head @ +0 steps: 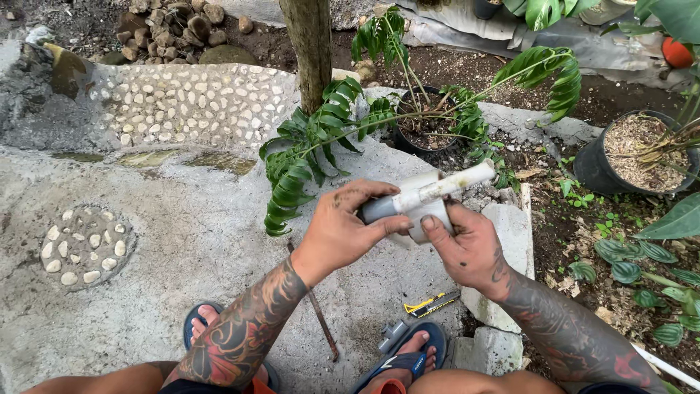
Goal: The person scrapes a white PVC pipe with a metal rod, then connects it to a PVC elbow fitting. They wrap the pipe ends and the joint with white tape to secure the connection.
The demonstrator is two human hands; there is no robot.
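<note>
I hold a pipe piece (423, 201) in both hands, up in front of me over the slab (182, 241). My left hand (343, 230) is wrapped around its grey end, thumb laid along the side toward my other hand. My right hand (467, 244) grips the white fitting from below and behind, thumb pressed on its front face. A thin white tube sticks out of the fitting and points up and to the right, toward the potted plants. Both hands are smudged dark with dirt.

Below my hands, the slab is rough grey concrete with 2 patches of pale pebbles (189, 102) set into it — a big one along its far edge, a small round one (86, 244) near its left edge. A rusty rod (315, 306) lies on the slab between my arms, running toward me. Near the slab's right edge, beside my right forearm, lies a yellow knife (432, 304). A small grey fitting (392, 335) sits just by my right foot, which wears a blue sandal (408, 357).

Beyond the pipe a black pot (423, 128) holds a seedling with long drooping leaves, just right of a tree trunk (310, 47). A second pot (634, 157) stands farther right on bare soil — well apart from my hands.
</note>
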